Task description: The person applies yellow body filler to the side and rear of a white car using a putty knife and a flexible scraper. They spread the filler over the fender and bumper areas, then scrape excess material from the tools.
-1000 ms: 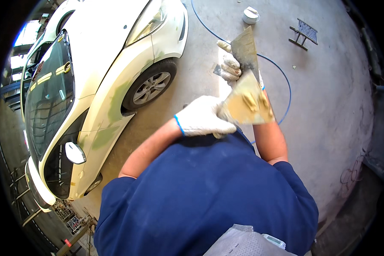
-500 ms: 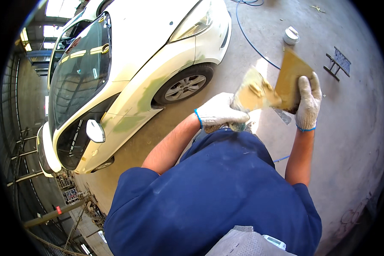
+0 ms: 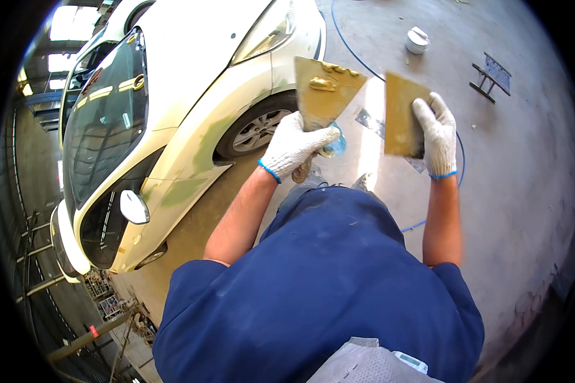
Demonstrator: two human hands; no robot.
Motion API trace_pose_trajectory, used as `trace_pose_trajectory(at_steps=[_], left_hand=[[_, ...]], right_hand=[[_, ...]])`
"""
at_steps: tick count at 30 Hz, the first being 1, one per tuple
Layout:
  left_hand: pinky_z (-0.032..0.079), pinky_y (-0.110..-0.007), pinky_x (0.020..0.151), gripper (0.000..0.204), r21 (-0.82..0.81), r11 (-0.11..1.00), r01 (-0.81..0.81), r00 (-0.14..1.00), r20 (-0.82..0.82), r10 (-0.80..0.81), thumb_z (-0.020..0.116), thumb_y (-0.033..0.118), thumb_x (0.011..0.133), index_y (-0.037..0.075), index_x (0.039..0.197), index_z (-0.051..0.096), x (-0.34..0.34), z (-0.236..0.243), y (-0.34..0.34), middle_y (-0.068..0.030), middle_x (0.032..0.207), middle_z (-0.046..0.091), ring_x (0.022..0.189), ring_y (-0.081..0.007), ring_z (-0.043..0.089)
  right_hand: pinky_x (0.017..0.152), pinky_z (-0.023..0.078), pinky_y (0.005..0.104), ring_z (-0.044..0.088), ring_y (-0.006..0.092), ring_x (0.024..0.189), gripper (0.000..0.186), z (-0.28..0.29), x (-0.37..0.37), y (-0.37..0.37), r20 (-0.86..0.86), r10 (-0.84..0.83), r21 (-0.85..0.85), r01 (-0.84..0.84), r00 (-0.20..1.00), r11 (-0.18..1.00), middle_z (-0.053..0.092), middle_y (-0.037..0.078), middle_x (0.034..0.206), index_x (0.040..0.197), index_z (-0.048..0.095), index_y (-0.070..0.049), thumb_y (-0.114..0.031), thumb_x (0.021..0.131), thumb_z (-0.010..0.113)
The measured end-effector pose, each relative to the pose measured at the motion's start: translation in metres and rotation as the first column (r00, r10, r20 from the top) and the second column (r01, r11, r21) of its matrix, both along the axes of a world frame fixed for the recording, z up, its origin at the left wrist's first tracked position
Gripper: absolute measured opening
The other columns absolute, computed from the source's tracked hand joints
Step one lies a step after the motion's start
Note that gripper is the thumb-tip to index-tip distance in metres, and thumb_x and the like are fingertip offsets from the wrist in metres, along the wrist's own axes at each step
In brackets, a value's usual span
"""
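Note:
My left hand (image 3: 294,147), in a white knit glove with a blue cuff, is closed on a putty knife (image 3: 319,108). Its broad blade flares upward, with lumps of yellow-tan putty (image 3: 322,83) near the top. A blue rounded piece (image 3: 333,145) shows beside my thumb; whether it belongs to the knife I cannot make out. To the right, my gloved right hand (image 3: 439,134) grips a flat rectangular spreader (image 3: 402,115) by its right edge, the face smeared yellow-brown. A gap separates the two tools.
At left stands a pale car (image 3: 191,121) with greenish filler patches (image 3: 227,134) on its fender. Beyond my hands are a blue hose (image 3: 348,45), a white tub (image 3: 418,42) and a small low stand (image 3: 492,76) on the concrete floor.
The two tools have come apart. My left hand has moved left and up, turning the putty knife's blade upright; my right hand has shifted left with the spreader.

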State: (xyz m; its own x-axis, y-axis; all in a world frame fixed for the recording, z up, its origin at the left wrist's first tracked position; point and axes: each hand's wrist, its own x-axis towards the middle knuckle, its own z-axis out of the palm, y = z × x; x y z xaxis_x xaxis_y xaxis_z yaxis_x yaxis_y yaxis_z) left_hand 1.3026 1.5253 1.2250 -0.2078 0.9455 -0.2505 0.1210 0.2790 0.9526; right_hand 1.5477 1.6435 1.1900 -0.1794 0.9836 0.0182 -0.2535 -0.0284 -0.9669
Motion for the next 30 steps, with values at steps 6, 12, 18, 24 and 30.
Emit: trace_pose_trajectory(at_steps=[6,12,18,24,30], left_hand=[[0.052,-0.027,0.056,0.035,-0.26,0.963,0.076,0.988,-0.111,-0.108,0.08,0.027,0.082,-0.002,0.097,0.068,0.014,0.01,-0.001,-0.0063,0.078,0.069,0.063,-0.0088,0.061],[0.056,-0.028,0.068,0.038,-0.188,0.948,0.257,0.95,-0.133,-0.283,0.083,0.023,0.081,-0.002,0.106,0.07,0.019,-0.004,0.001,-0.0066,0.086,0.072,0.074,-0.0105,0.067],[0.051,-0.024,0.056,0.03,-0.054,0.993,0.101,0.995,0.008,-0.1,0.08,0.024,0.084,-0.001,0.099,0.072,0.02,0.016,0.003,-0.0038,0.082,0.071,0.063,-0.0079,0.063],[0.038,-0.024,0.037,0.029,-0.251,0.896,0.367,0.93,0.073,-0.36,0.08,0.023,0.081,0.0,0.096,0.069,0.006,0.023,-0.004,-0.0042,0.074,0.068,0.046,-0.0063,0.053],[0.034,-0.023,0.032,0.03,-0.207,0.936,0.285,0.957,0.111,-0.267,0.078,0.021,0.08,-0.001,0.097,0.068,0.011,0.006,-0.008,-0.0052,0.071,0.067,0.04,-0.0066,0.049]], right_hand=[[0.088,0.048,0.025,0.06,0.0091,0.097,0.023,-0.012,-0.001,0.011,-0.07,-0.143,0.234,0.155,0.987,0.96,0.067,0.004,0.106,0.117,0.064,0.001,-0.011,0.097,0.065],[0.084,0.049,0.024,0.06,0.0064,0.09,0.024,0.007,0.004,-0.009,-0.198,-0.058,0.234,0.105,0.979,0.967,0.067,0.002,0.1,0.116,0.066,0.001,-0.009,0.094,0.07],[0.079,0.051,0.0268,0.057,0.009,0.085,0.023,0.009,0.023,-0.016,0.282,0.193,0.282,-0.273,0.94,0.92,0.065,0.001,0.093,0.112,0.067,0.002,-0.009,0.091,0.071],[0.086,0.052,0.026,0.061,0.0096,0.096,0.031,0.022,0.022,-0.005,-0.093,0.11,0.164,-0.094,0.99,0.982,0.067,0.005,0.106,0.123,0.062,0.003,-0.012,0.096,0.065],[0.087,0.052,0.0274,0.06,0.009,0.097,0.036,0.016,0.031,-0.009,0.105,0.449,0.079,-0.457,0.888,0.886,0.067,0.005,0.11,0.123,0.063,0.003,-0.018,0.094,0.067]])
